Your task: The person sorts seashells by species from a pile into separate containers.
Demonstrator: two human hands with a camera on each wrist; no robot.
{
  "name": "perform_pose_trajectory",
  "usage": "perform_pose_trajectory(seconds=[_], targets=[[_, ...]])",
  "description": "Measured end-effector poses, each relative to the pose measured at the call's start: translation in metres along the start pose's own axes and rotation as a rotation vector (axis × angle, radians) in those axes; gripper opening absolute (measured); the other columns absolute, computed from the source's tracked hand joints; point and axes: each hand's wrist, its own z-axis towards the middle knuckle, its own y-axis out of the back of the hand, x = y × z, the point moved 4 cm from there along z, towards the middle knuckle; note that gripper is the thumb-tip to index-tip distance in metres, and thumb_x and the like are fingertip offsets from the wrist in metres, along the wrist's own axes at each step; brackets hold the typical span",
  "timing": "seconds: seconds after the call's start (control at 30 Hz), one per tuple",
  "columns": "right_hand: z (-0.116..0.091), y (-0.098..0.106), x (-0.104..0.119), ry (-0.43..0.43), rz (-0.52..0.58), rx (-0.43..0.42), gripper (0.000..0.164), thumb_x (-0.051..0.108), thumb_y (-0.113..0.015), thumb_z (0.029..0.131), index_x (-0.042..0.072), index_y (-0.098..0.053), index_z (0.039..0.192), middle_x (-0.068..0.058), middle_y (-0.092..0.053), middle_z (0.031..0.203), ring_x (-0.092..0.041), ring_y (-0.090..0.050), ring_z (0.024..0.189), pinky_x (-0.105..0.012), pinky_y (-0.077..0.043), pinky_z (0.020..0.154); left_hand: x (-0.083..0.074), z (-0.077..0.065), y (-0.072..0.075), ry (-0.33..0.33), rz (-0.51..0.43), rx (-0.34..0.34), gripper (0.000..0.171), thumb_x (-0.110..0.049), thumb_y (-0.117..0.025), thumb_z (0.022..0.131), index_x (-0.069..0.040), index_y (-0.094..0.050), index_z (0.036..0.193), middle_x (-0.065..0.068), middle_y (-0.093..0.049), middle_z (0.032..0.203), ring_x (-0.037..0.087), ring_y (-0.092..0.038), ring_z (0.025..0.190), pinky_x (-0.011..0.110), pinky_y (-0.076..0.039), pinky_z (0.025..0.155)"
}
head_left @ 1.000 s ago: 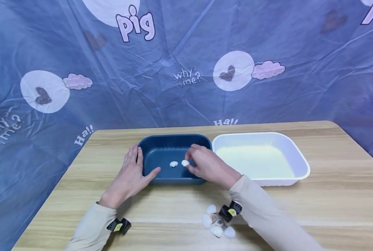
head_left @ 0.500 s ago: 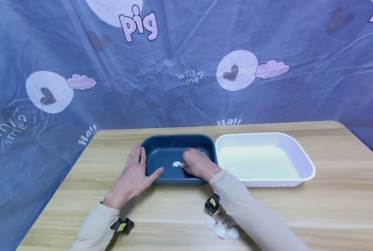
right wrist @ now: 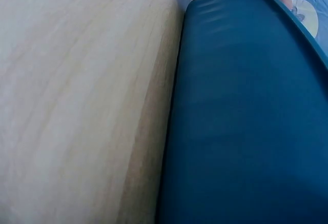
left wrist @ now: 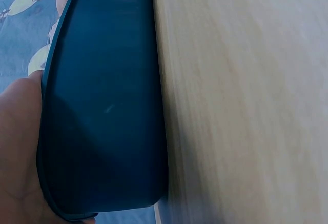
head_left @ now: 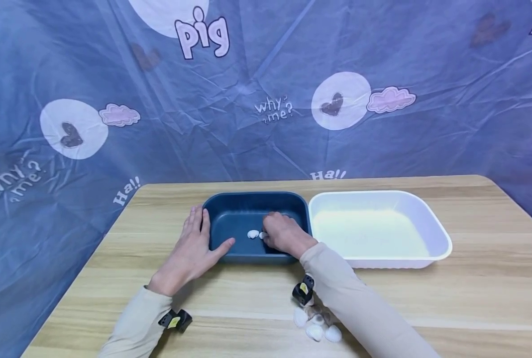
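Note:
A dark blue tray (head_left: 252, 259) stands on the wooden table. My left hand (head_left: 187, 251) lies along its left end with fingers straight and thumb spread over the front rim; the left wrist view shows that hand (left wrist: 19, 147) against the rim. Inside the tray, my right hand (head_left: 285, 233) has its fingers curled down at the floor, pinching a small white seashell (head_left: 262, 235), mostly covered by the hand. Another white seashell (head_left: 253, 233) lies just left of it. In the right wrist view the tray's outer wall (right wrist: 246, 106) fills the right half, hiding the right fingers.
Touching the blue tray's right side is a white tray (head_left: 377, 262). Several seashells (head_left: 314, 332) lie in a small pile on the table (head_left: 230, 318), partly under the right forearm. A blue printed cloth (head_left: 230, 134) hangs behind the table.
My right hand has come down to the blue tray's floor with the seashell, beside the other one. The left hand stays on the tray's rim; the head view has shifted slightly.

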Motion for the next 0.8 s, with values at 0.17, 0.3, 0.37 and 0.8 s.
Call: perform_pose_trajectory(seconds=[0.17,0.3,0.37,0.8], targets=[[0.0,0.0,0.0,0.004,0.006,-0.004,0.034,0.008,-0.064,0.09,0.012,-0.052,0.058,-0.002,-0.045,0.068,-0.016,-0.041,0.058,-0.03,-0.04,0.056,0.0,0.001,0.0,-0.003,0.006,-0.001,0.106,-0.071,-0.041,0.09,0.013,-0.012,0.149,0.03,-0.003,0.157,0.041,0.0,0.146,0.052,-0.009,0.117],[0.001,0.001,0.0,0.007,0.007,-0.009,0.033,0.008,-0.064,0.09,0.012,-0.054,0.059,-0.002,-0.047,0.07,-0.016,-0.042,0.059,-0.03,-0.041,0.056,0.001,0.002,-0.001,-0.005,0.014,-0.004,0.106,-0.07,-0.041,0.09,0.013,-0.012,0.148,0.03,-0.004,0.156,0.041,0.0,0.145,0.052,-0.009,0.117],[0.001,0.001,-0.001,0.004,0.007,-0.007,0.033,0.009,-0.064,0.09,0.012,-0.053,0.059,-0.003,-0.047,0.07,-0.015,-0.042,0.058,-0.03,-0.041,0.056,0.0,0.002,-0.001,-0.008,0.013,-0.007,0.106,-0.071,-0.041,0.09,0.013,-0.012,0.148,0.031,-0.004,0.156,0.041,0.0,0.145,0.052,-0.009,0.117],[-0.017,0.023,0.003,0.042,0.0,-0.063,0.008,0.012,-0.068,0.089,0.008,-0.067,0.081,-0.004,-0.057,0.084,-0.019,-0.053,0.07,-0.034,-0.05,0.063,0.0,0.001,-0.001,-0.002,-0.005,-0.011,0.106,-0.07,-0.042,0.09,0.014,-0.013,0.148,0.031,-0.004,0.156,0.042,-0.001,0.145,0.052,-0.009,0.117]])
